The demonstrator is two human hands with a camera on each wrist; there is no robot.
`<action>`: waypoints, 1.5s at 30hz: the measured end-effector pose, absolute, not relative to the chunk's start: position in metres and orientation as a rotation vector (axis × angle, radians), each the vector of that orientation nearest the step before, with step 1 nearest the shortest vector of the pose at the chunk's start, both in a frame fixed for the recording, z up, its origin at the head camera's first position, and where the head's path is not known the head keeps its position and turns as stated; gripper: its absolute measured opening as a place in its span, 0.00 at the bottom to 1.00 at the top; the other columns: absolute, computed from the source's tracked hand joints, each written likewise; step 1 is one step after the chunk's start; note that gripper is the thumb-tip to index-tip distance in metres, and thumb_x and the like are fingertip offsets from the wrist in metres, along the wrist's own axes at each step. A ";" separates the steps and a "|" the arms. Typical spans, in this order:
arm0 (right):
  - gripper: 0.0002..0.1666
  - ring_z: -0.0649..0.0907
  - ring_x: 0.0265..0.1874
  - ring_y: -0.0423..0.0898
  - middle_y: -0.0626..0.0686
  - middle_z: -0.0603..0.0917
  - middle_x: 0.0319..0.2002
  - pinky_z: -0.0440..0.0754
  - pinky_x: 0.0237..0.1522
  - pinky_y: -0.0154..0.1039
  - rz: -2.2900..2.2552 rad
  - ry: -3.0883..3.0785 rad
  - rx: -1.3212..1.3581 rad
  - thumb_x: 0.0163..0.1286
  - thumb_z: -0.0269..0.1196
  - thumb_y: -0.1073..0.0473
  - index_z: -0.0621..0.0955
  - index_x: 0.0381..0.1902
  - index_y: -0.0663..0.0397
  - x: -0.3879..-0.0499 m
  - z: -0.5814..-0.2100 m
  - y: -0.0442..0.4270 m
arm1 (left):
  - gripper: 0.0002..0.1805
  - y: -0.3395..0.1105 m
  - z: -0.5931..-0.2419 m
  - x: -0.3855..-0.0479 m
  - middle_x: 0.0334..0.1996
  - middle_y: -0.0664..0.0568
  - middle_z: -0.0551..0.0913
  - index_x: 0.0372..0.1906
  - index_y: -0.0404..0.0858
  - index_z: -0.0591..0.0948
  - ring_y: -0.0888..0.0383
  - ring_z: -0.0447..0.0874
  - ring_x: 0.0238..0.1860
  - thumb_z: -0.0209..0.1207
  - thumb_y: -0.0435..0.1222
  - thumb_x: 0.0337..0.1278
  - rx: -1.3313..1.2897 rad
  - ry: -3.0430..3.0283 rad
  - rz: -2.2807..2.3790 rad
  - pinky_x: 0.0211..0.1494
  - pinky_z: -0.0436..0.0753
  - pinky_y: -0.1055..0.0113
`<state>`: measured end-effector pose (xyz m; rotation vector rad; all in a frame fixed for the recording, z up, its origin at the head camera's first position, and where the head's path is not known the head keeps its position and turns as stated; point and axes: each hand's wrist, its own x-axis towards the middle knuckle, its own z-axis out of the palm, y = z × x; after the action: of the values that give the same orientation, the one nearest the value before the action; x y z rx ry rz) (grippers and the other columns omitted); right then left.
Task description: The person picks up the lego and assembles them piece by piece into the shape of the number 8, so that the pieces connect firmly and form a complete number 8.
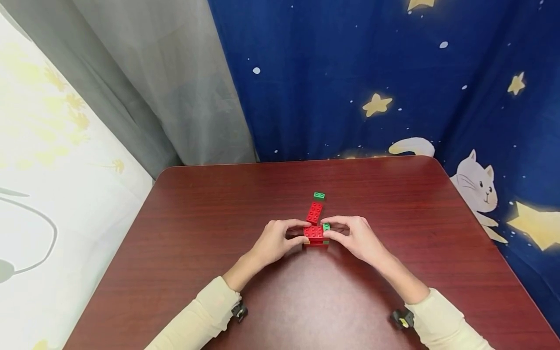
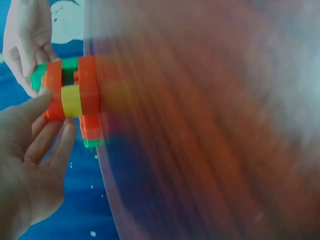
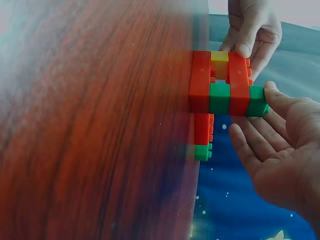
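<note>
A small block structure stands on the table between my hands. Its top red brick [image 1: 313, 233] bridges a yellow brick [image 2: 71, 101] on the left and a green brick [image 3: 219, 98] on the right. Both rest on a bottom red brick [image 3: 200, 82], with a gap between them. On the right end of the top sits another green brick [image 3: 257, 102]. My right hand [image 1: 360, 239] pinches that upper green brick between thumb and fingers. With thumb and fingers, my left hand [image 1: 273, 241] grips the left end of the top red brick.
Just behind the structure lies a loose red brick [image 1: 314, 212] with studs up. Farther back is a small green brick [image 1: 319, 196]. The brown table [image 1: 210, 209] reaches to a grey curtain [image 1: 175, 87] and a blue starry curtain [image 1: 315, 97].
</note>
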<state>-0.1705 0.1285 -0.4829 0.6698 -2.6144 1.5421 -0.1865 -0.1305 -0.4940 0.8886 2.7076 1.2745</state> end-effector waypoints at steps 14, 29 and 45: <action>0.21 0.92 0.39 0.45 0.53 0.92 0.45 0.90 0.43 0.44 1.639 -2.608 0.632 0.65 0.78 0.60 0.89 0.55 0.59 -0.172 -0.488 0.130 | 0.16 -0.133 -0.494 -0.236 0.53 0.53 0.90 0.59 0.41 0.89 0.61 0.91 0.48 0.70 0.36 0.70 0.733 2.622 1.387 0.52 0.87 0.65; 0.20 0.92 0.40 0.46 0.54 0.92 0.47 0.89 0.43 0.41 1.667 -2.583 0.640 0.66 0.77 0.61 0.89 0.55 0.62 -0.171 -0.486 0.129 | 0.23 -0.099 -0.510 -0.278 0.63 0.46 0.85 0.69 0.39 0.82 0.54 0.88 0.59 0.66 0.31 0.73 0.570 2.654 1.443 0.60 0.84 0.64; 0.20 0.92 0.42 0.46 0.54 0.92 0.47 0.89 0.45 0.43 1.638 -2.575 0.648 0.66 0.77 0.61 0.89 0.55 0.61 -0.170 -0.487 0.130 | 0.22 -0.068 -0.515 -0.297 0.64 0.53 0.85 0.68 0.47 0.85 0.58 0.86 0.60 0.64 0.30 0.75 0.540 2.718 1.374 0.62 0.83 0.63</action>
<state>-0.1704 0.1298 -0.4868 0.6483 -2.5753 1.6384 -0.2975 -0.0682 -0.5151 0.5405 2.7183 1.3735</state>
